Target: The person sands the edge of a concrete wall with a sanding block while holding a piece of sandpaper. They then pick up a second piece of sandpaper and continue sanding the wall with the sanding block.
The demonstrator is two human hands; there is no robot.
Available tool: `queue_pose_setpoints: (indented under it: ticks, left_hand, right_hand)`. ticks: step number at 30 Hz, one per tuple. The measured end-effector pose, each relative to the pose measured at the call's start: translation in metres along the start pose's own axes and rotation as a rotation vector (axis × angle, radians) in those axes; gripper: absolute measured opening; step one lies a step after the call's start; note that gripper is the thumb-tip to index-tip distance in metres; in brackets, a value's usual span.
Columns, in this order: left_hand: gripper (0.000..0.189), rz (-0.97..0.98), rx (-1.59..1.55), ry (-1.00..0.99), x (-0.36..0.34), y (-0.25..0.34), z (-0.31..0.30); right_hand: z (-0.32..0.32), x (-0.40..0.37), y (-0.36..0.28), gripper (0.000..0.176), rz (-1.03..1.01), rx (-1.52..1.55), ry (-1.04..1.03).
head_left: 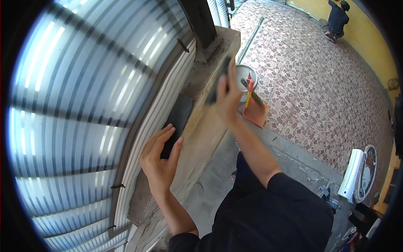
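My left hand (161, 157) is at the top of a long concrete wall (201, 143), its thumb and fingers apart beside a dark flat piece (178, 117) lying on the ledge. Further along the wall, my right hand (228, 96) is blurred by motion. It holds a dark flat object (217, 86) against the upper edge of the wall; the object's exact shape is smeared. Brownish dust or stain marks the wall's edge between my hands.
Corrugated translucent sheets (84, 92) rise at left beside a dark post (199, 25). Beyond the wall stand a bucket (247, 75) and an orange dustpan (256, 112). A person (337, 20) crouches by the yellow wall (365, 38). A white unit (351, 173) lies at right.
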State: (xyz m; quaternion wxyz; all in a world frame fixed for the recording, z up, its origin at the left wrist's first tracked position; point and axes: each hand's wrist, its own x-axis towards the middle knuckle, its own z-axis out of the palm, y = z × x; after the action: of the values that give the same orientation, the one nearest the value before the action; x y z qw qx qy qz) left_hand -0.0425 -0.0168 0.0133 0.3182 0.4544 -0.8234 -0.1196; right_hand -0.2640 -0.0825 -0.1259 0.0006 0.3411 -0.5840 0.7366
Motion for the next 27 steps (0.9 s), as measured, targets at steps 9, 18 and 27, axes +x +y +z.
queue_pose_setpoints:
  ticks: [9, 18, 27]
  left_hand:
    - [0.028, 0.029, 0.018, 0.024, -0.001, 0.001, 0.002]
    - [0.028, 0.02, -0.004, 0.035, -0.001, -0.001, 0.001]
    - [0.026, 0.037, -0.005, 0.045, -0.002, 0.0, 0.0]
  right_hand:
    - [-0.005, 0.024, -0.024, 0.056, -0.031, -0.097, -0.045]
    - [-0.01, -0.089, -0.026, 0.062, -0.266, 0.027, -0.137]
    - [-0.007, -0.122, -0.035, 0.062, -0.267, 0.05, -0.136]
